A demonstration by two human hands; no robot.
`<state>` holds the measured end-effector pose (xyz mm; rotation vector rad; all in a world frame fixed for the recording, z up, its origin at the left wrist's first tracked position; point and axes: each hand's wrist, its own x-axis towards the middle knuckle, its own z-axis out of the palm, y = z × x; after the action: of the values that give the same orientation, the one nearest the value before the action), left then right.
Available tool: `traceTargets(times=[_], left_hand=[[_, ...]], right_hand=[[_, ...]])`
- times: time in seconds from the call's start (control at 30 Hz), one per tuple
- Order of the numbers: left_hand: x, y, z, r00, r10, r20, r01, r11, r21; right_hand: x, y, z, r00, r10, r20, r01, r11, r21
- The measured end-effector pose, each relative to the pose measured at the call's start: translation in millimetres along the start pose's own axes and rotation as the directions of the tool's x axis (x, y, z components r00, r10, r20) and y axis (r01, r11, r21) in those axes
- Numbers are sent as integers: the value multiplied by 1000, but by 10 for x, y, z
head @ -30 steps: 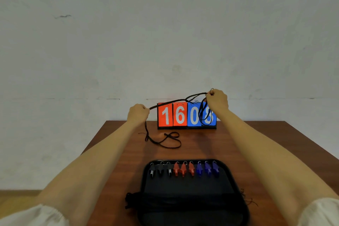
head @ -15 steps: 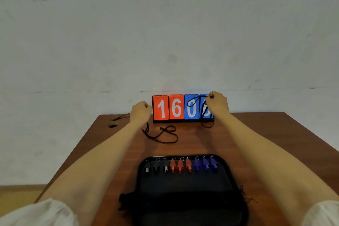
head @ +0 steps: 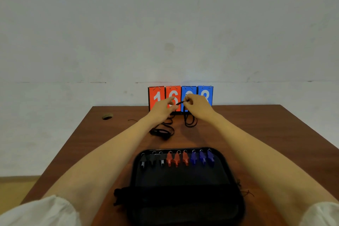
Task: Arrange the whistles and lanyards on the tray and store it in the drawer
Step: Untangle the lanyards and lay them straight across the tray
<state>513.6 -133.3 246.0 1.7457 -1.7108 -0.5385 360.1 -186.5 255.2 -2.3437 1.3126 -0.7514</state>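
The lanyard (head: 180,103) is pinched between the curled fingers of the left hand (head: 162,109) and right hand (head: 197,104), loops trailing below them. Loops should be gathered evenly before the tray (head: 236,178), wristward, is reached.

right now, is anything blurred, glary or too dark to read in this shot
Head view: soft overall, no harsh glare; the black plastic tray and the dark bundle on it merge into one mass; the black cord lanyard beyond it is smeared.
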Motion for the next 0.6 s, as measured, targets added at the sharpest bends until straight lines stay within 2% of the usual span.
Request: traceTargets(times=[0.13,0.23,0.37,0.5,0.6], left_hand=[[-75,106,-61,995,93,-45,-95,995,-34],[-184,112,-138,989,94,-117,-96,995,-9],[-384,-12,-266,993,50,-103,-37,992,125],[-702,-235,-412,998,-7,-66,26,955,296],[-915,-508,-505,994,-72,-88,100,920,378]], right_hand=[[-57,-159,-31,997,-73,26,74,997,-22],[-115,-219,-105,998,-68,13,69,998,-10],[-193,-163,-240,998,24,-66,-23,1000,15],[-374,77,-321,992,68,-108,-78,993,-84],[-589,325,-313,992,108,-67,-119,973,-196]])
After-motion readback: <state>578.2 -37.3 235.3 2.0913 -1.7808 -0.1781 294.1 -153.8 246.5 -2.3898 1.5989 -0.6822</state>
